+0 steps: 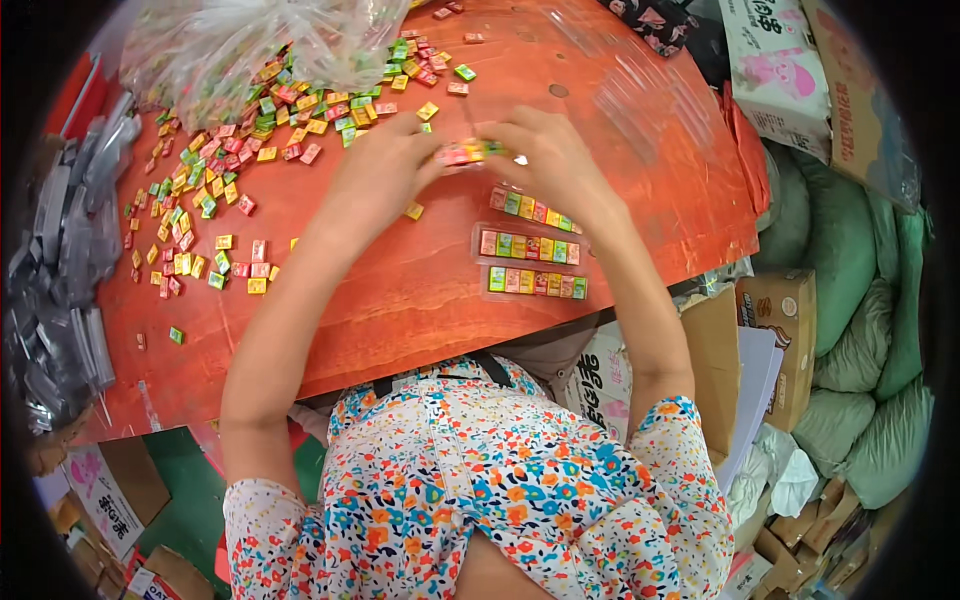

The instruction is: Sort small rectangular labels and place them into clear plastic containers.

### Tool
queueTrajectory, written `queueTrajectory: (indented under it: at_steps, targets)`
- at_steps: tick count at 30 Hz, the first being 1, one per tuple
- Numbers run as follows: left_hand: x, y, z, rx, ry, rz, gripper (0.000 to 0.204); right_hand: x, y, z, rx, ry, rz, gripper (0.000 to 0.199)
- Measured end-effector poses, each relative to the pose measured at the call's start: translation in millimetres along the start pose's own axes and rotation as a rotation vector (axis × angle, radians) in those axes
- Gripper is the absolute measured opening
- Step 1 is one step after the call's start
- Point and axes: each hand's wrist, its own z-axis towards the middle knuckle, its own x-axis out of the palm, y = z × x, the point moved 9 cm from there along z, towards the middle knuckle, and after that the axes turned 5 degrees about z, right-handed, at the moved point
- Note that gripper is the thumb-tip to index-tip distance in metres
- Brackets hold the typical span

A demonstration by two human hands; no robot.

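Both of my hands meet over the red table, their fingers pinched around a short row of small coloured boxes (pixel 462 154), blurred by motion. My left hand (pixel 385 172) grips the row's left end and my right hand (pixel 550 150) its right end. Just below my right hand lie several clear plastic trays, each with a line of red, yellow and green boxes: an upper tray (pixel 533 209), partly covered by my right wrist, a middle tray (pixel 531 246) and a lower tray (pixel 537 283). Loose boxes (pixel 215 180) of the same kind are scattered left of my left hand.
A large clear plastic bag (pixel 270 60) rests over more boxes at the back left. Clear trays (pixel 655 105) lie at the far right of the table (pixel 400 330). Dark plastic pieces (pixel 65 250) pile up at the left edge. Cartons (pixel 780 335) and green sacks (pixel 850 260) stand to the right.
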Motion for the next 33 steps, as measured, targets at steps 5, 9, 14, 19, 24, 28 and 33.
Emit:
queueTrajectory:
  at_steps: [5,9,14,19,24,28,33]
  targets:
    - [52,-30,48,0.110,0.072,0.033,0.021,-22,-53,-39,0.178,-0.013,0.003,0.030]
    - [79,-38,61,0.148,0.154,0.033,0.026,-13,-87,-61,0.197,-0.049,0.024,0.035]
    - [70,-28,43,0.192,0.087,-0.053,0.032,-17,-90,-65,0.259,-0.063,0.080,0.035]
    - [70,-20,20,0.259,0.043,0.199,0.074,-16,-82,-74,0.198,-0.140,-0.089,0.041]
    - [89,-17,13,0.221,0.231,0.291,0.089,20,-65,-62,0.088,0.024,-0.086,0.055]
    - [85,-21,13,0.228,0.230,0.329,0.085,31,-63,-65,0.099,0.125,-0.092,0.057]
    - [82,-10,18,0.245,0.116,0.292,0.057,31,-62,-65,0.089,0.142,-0.114,0.058]
